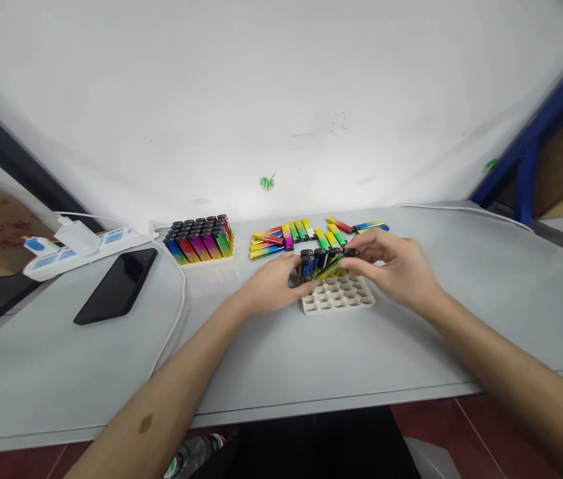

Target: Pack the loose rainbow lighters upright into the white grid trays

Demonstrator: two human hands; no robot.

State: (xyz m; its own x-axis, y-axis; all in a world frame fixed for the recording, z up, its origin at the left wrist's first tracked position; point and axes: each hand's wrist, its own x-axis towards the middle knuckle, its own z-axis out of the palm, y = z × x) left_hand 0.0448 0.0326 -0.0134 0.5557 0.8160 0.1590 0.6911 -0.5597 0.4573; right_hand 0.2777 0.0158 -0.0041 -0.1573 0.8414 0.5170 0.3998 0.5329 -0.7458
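A white tray (338,303) with rows of slots sits before me, its front slots bare. Several upright lighters (308,266) with black tops fill part of its back. My left hand (277,285) grips the tray's left side, thumb at the front and fingers beside the lighters. Between the thumb and fingers of my right hand (395,265) is a yellow-green lighter (332,269), tilted over the slots. Loose shiny lighters (267,245) in mixed colours lie behind the tray, some overlapping. The right hand's fingers partly hide the back right of the tray.
A second tray packed with upright lighters (200,243) stands to the left. Nearby lie a black phone (116,286), a white power strip (86,249) and a white cable (181,299) running to the table's front edge. A white wall (261,106) closes the back.
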